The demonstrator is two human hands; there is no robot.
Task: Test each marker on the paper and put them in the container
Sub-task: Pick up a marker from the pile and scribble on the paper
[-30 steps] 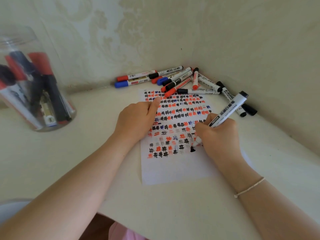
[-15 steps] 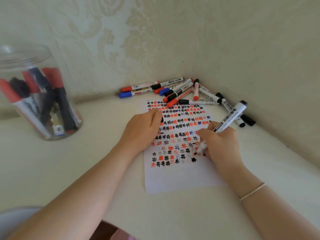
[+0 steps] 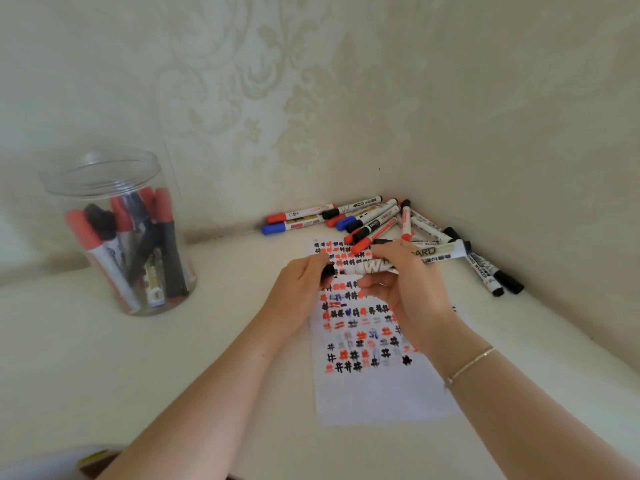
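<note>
The white whiteboard marker with black lettering (image 3: 398,259) lies almost level in the air above the far half of the white paper sheet covered in red, black and blue hash marks (image 3: 374,393). Its long axis runs left to right, the writing end toward the left and the tail end, where a dark band shows, toward the table's right edge. The right hand (image 3: 405,289) grips the barrel near its middle, fingers curled over the top and thumb underneath. The left hand (image 3: 301,292) is closed round a small black cap (image 3: 327,271), which sits just beside or already touching the marker's writing end; blur keeps me from telling which.

The coming move turns on that short line between cap and tip: I judge the cap must travel rightward along the marker's own axis to seat, so the two hands need to keep the axis straight.

The clear plastic cylindrical container (image 3: 121,233) stands near the table's far left edge, well apart from both hands and already holding several red and black markers upright or leaning. It lies leftward from the marker, so the left hand is the nearer one, though the right hand carries the barrel.

A loose heap of red, blue and black capped markers (image 3: 367,220) waits in the table's far right corner, just beyond the paper's far edge, apparently untested.
</note>
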